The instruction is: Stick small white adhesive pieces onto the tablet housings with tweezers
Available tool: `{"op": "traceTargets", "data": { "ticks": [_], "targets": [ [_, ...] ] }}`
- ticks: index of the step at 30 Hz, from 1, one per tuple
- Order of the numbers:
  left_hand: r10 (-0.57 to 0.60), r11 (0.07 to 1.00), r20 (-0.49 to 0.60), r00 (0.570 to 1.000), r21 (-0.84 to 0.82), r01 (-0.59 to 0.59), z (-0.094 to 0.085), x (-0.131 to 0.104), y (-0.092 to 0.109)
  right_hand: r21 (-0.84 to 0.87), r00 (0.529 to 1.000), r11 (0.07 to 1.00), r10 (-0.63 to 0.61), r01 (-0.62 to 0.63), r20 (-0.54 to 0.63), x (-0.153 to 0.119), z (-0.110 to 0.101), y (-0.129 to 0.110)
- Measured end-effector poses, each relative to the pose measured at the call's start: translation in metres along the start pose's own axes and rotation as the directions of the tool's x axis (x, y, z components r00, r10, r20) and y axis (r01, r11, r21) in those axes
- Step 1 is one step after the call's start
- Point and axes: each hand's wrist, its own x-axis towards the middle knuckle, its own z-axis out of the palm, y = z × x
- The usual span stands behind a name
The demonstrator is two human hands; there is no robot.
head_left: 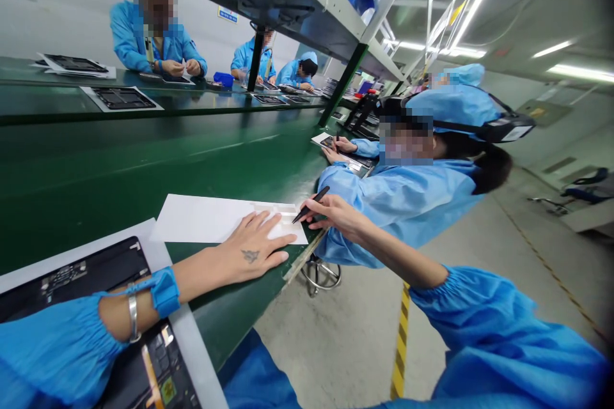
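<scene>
Slanted black tweezers (304, 211) over white sheet (194, 219)

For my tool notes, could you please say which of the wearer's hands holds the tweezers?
The right hand, with black tweezers at the white sheet; the left hand rests partly on it, without tweezers.

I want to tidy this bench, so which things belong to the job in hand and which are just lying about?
In use:
black pointed tool, in the right hand
white sheet with pale strips, under the left hand

Seemingly lying about:
opened device beneath the left forearm, possibly related
blue bin opposite
</scene>
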Motion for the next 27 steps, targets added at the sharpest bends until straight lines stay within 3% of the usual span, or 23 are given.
{"op": "traceTargets", "data": {
  "ticks": [9, 17, 24, 27],
  "targets": [
    [-0.029, 0.999, 0.049, 0.998, 0.041, 0.027, -0.006, 0.002, 0.005, -0.009, 0.998, 1.000, 0.001, 0.000, 0.066, -0.002, 0.005, -0.004],
    [-0.028, 0.999, 0.039, 0.999, 0.042, 0.026, -0.007, 0.001, 0.004, 0.089, 0.997, 0.996, -0.003, 0.010, -0.071, -0.004, 0.009, 0.003],
    [-0.035, 0.999, 0.031, 0.999, 0.021, 0.034, -0.004, 0.001, 0.011, 0.279, 0.970, 0.935, -0.176, 0.217, -0.166, -0.017, 0.025, -0.009],
    [-0.022, 0.998, 0.003, 1.000, 0.064, 0.022, -0.023, -0.013, 0.006, 0.264, 0.951, 0.920, -0.245, 0.289, -0.186, -0.025, 0.033, -0.025]
  ]
}}
